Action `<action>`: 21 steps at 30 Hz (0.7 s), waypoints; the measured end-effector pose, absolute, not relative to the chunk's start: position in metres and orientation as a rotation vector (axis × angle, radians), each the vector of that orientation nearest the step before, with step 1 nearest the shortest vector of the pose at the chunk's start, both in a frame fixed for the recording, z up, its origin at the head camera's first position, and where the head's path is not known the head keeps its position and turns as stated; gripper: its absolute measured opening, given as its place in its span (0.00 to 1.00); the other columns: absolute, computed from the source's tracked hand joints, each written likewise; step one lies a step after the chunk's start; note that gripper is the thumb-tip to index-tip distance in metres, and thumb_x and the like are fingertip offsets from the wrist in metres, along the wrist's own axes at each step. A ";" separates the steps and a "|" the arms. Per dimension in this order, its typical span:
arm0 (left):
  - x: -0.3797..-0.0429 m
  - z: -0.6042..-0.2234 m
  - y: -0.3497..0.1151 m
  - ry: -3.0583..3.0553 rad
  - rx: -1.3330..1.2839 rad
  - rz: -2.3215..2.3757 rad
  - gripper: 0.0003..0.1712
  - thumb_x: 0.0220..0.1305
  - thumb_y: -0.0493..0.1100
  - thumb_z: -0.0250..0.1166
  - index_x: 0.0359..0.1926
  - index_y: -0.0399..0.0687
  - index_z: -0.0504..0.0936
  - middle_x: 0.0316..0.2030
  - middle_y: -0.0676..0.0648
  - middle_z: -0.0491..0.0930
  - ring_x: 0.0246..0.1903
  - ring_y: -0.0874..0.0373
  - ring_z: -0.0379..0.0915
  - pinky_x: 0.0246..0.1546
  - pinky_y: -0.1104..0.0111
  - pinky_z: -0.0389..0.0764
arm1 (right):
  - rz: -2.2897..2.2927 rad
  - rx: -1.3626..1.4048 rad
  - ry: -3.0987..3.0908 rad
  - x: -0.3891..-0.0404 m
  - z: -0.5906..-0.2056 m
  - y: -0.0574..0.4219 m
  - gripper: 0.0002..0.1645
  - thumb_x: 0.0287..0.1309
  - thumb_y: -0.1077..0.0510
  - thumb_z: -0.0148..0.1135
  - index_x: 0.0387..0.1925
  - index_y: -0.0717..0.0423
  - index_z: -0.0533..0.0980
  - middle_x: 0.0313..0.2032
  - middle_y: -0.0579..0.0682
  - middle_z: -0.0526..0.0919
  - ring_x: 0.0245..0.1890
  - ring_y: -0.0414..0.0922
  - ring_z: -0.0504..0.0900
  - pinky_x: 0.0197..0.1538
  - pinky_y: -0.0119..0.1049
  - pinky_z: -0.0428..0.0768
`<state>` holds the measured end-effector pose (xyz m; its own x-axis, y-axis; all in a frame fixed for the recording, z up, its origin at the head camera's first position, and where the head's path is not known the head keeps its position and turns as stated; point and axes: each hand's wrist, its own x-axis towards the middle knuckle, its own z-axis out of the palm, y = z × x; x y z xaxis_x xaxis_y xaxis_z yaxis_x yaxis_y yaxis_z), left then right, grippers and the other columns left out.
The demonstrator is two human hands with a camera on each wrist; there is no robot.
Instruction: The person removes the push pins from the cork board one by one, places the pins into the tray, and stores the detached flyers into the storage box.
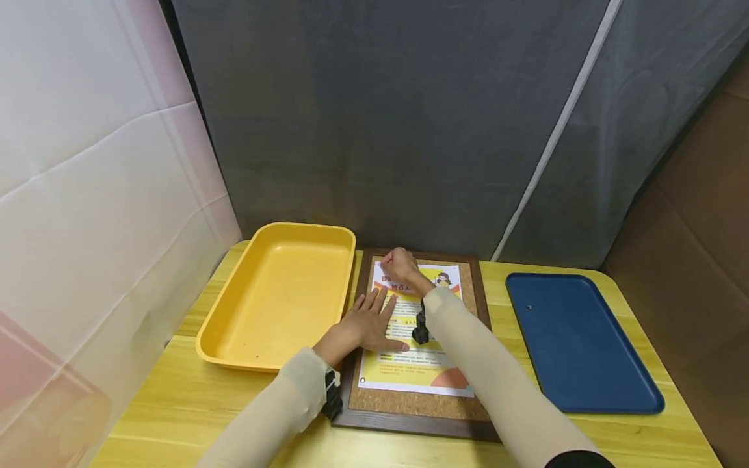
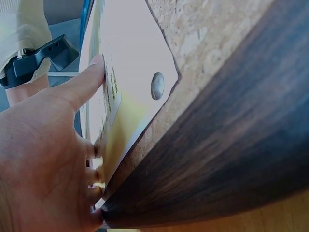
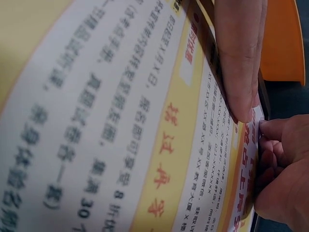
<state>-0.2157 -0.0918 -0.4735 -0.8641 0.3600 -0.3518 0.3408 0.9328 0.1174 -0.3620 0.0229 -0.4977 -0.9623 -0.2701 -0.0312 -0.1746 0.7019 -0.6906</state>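
A printed poster [image 1: 404, 364] lies on a cork board [image 1: 415, 404] with a dark wooden frame [image 1: 409, 424]. My left hand [image 1: 368, 322] rests on the poster's left side, fingers spread and straight. At the poster's top left corner is my right hand [image 1: 402, 266], its fingers curled. In the right wrist view the right thumb [image 3: 275, 129] reaches down to the poster's edge; what lies under its tip is hidden. A silver thumbtack [image 2: 157, 86] sits in the poster's lower left corner, close to the left thumb [image 2: 89, 79].
A deep yellow tray [image 1: 281, 312] stands left of the board, its rim near my left wrist. On the right lies a flat blue tray [image 1: 585, 344]. A grey curtain [image 1: 363, 130] hangs behind the wooden table [image 1: 170, 403].
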 end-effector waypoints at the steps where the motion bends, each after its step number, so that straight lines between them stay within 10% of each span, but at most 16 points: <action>1: -0.215 -0.474 -0.092 2.718 0.510 0.076 0.66 0.64 0.82 0.57 0.86 0.46 0.46 0.85 0.39 0.39 0.85 0.42 0.34 0.82 0.47 0.44 | -1.111 -0.366 2.776 -0.362 -0.498 0.023 0.11 0.73 0.59 0.63 0.42 0.59 0.88 0.38 0.52 0.89 0.32 0.42 0.81 0.40 0.34 0.79; 21: -0.224 -0.493 -0.095 2.700 0.508 0.095 0.68 0.63 0.83 0.56 0.87 0.46 0.42 0.85 0.39 0.33 0.84 0.42 0.28 0.82 0.46 0.39 | -1.148 -0.339 2.749 -0.359 -0.499 0.022 0.11 0.74 0.57 0.64 0.40 0.59 0.88 0.34 0.51 0.88 0.27 0.40 0.78 0.31 0.29 0.74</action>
